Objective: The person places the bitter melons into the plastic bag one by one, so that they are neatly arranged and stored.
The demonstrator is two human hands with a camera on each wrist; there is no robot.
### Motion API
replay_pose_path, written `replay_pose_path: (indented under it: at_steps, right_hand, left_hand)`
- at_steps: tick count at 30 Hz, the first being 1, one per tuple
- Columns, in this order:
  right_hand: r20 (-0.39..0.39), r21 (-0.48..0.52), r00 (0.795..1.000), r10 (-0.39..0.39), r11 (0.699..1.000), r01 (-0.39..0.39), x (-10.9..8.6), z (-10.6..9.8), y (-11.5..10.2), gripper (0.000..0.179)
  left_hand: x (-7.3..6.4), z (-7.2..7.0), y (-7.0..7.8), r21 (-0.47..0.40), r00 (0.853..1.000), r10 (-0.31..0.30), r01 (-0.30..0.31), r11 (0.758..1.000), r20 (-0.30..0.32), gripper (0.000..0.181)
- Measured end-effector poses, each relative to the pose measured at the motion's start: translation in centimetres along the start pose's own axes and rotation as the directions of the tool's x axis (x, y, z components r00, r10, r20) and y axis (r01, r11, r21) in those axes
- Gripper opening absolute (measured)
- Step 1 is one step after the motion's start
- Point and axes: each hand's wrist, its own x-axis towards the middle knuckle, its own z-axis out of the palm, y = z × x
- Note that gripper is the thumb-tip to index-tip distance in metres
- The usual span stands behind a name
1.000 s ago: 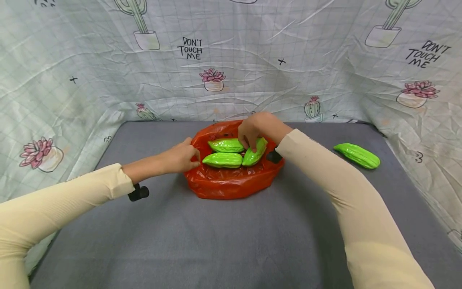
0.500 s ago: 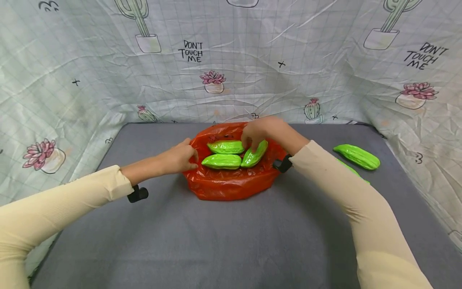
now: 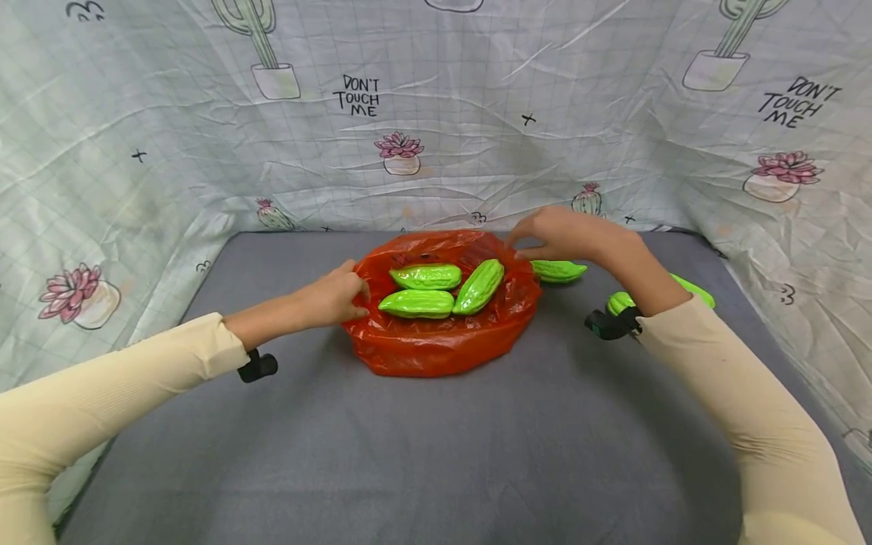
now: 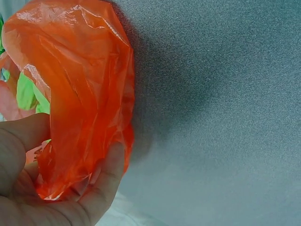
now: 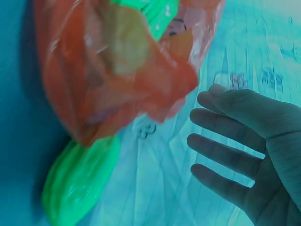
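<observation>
A red plastic bag (image 3: 436, 352) lies with its mouth spread wide on the grey table. Three shiny green bitter gourds rest in it: a rear one (image 3: 425, 276), a front one (image 3: 417, 304) and a slanted one (image 3: 479, 288). My left hand (image 3: 334, 297) grips the bag's left rim; in the left wrist view the thumb is on the inner side and fingers lie on the outer side of the plastic (image 4: 84, 108). My right hand (image 3: 575, 235) is above the bag's right rim, fingers extended and holding nothing. Just below it, another bitter gourd (image 3: 559, 271) lies beside the bag.
Further right on the table (image 3: 409, 454), a bitter gourd (image 3: 696, 290) is partly hidden by my right forearm, and a green end (image 3: 618, 303) shows behind the wrist camera (image 3: 611, 325). A printed cloth (image 3: 463, 113) walls the back and sides.
My right hand has let go of the slanted bitter gourd inside the bag and moved right, out over the rim. The left hand stays at the left rim.
</observation>
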Motion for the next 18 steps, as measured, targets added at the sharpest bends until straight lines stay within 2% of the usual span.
replay_pose_path:
  at_steps: [5, 13, 18]
  right_hand:
    - [-0.029, 0.005, 0.999, 0.044, 0.999, -0.044, -2.5, 0.6, 1.3, 0.024]
    - [0.008, 0.021, 0.986, 0.164, 0.986, -0.164, -7.1, 1.5, 2.4, 0.030]
    - [-0.024, 0.005, 0.986, 0.166, 0.986, -0.166, -10.2, 2.5, 3.1, 0.029]
  left_hand:
    - [-0.1, 0.0, -0.1, -0.009, 1.000, -0.007, 0.007, 1.000, 0.002, 0.021]
    - [-0.4, 0.1, -0.2, -0.020, 1.000, -0.001, 0.001, 1.000, -0.015, 0.021]
    - [-0.6, 0.1, -0.2, -0.027, 1.000, -0.005, 0.005, 1.000, -0.007, 0.021]
